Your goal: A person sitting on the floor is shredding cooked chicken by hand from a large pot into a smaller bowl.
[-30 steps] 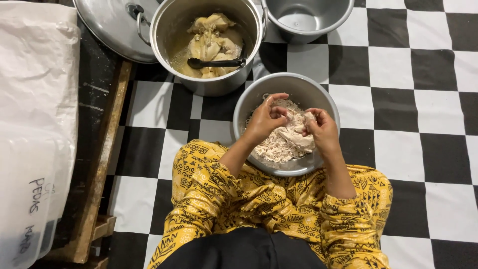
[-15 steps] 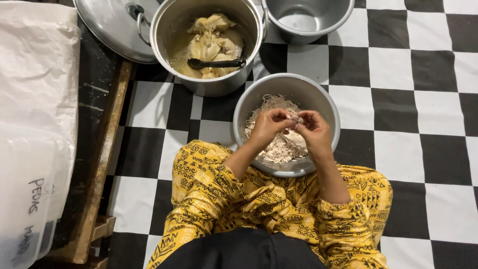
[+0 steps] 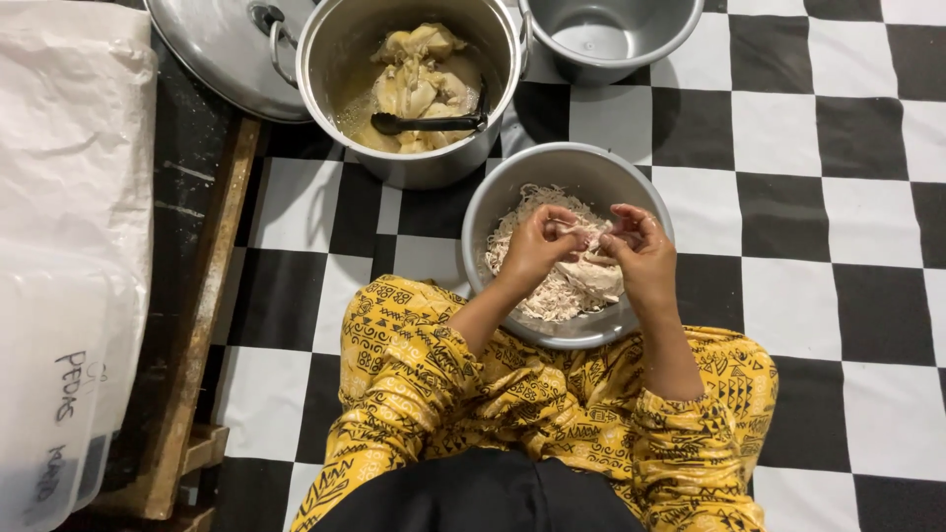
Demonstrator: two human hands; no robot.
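Observation:
A metal bowl (image 3: 512, 192) of shredded pale chicken meat (image 3: 552, 291) rests on the checkered floor in front of my knees. Over it, my left hand (image 3: 537, 246) and my right hand (image 3: 641, 251) pinch the same strip of chicken (image 3: 581, 232) between their fingertips. A larger piece of meat (image 3: 596, 276) lies in the bowl just under my right hand. Yellow patterned trousers cover my folded legs (image 3: 493, 394) below the bowl.
A big steel pot (image 3: 340, 39) at the top holds cooked chicken pieces in broth and a black ladle (image 3: 429, 123). Its lid (image 3: 212, 49) lies to the left. An empty metal bowl (image 3: 611, 34) stands top right. A white sack (image 3: 69, 148), plastic containers and a wooden pallet edge (image 3: 202, 325) line the left.
My hands lifted out of the shredded meat and drew together above the bowl, now pulling a thin strip between the fingertips.

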